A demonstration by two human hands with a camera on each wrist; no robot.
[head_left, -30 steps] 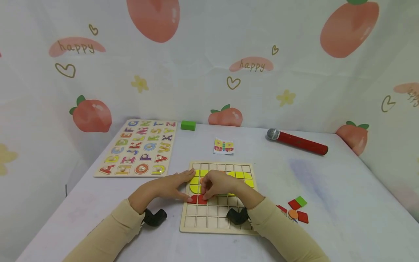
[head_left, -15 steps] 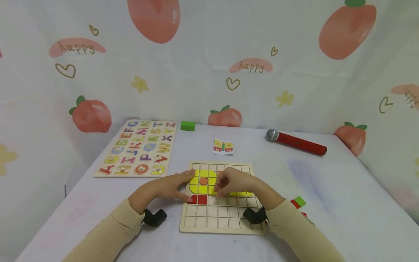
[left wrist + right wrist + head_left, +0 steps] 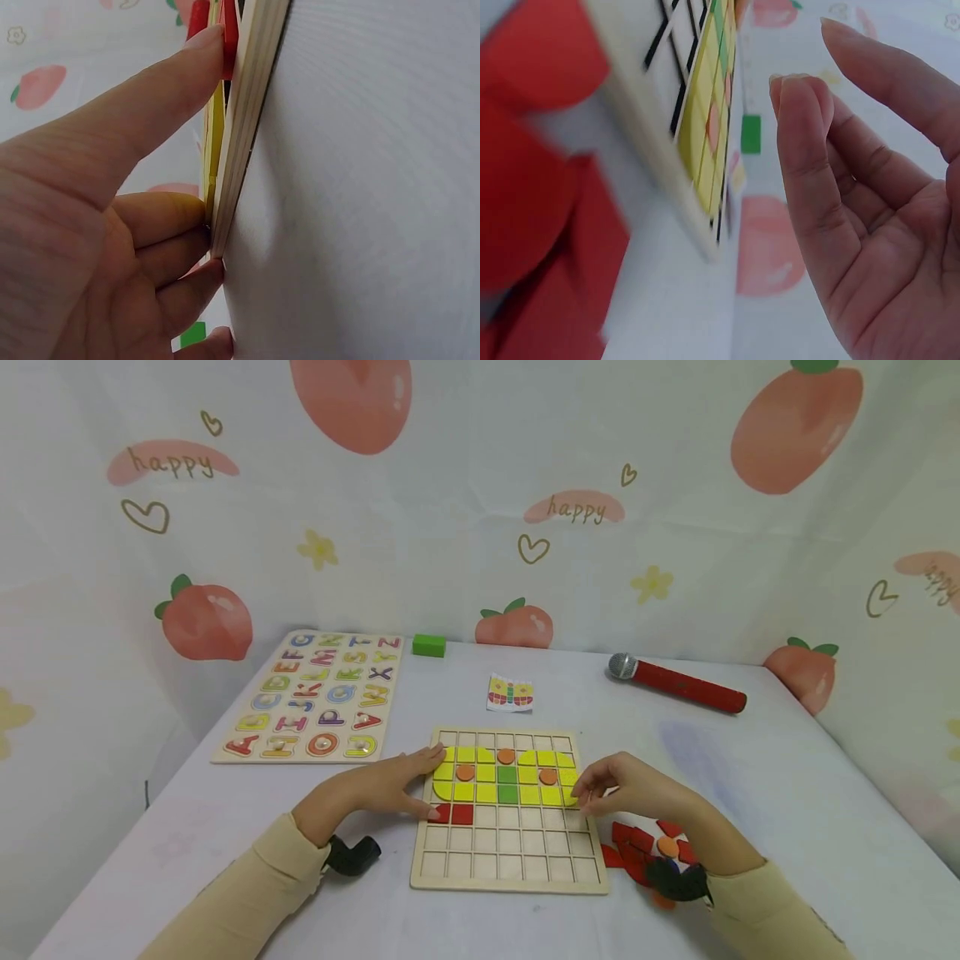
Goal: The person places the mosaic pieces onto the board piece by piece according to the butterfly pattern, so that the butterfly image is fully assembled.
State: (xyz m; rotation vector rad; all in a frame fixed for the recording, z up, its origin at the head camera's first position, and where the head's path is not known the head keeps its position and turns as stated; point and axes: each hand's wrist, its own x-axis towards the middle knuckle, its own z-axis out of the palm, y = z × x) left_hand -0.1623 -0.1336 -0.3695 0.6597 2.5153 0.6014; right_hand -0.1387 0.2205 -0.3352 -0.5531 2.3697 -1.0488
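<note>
A grid board (image 3: 533, 842) partly filled with coloured tiles (image 3: 507, 792) lies on the counter (image 3: 480, 935) between a person's two grips. The left grip (image 3: 371, 789), fingers spread, touches the board's edge, thumb on a red tile (image 3: 445, 816). The right grip (image 3: 637, 787) hovers, thumb and fingertips apart. Loose red pieces (image 3: 633, 840) lie below it; farther beyond is a microphone (image 3: 678, 683).
</note>
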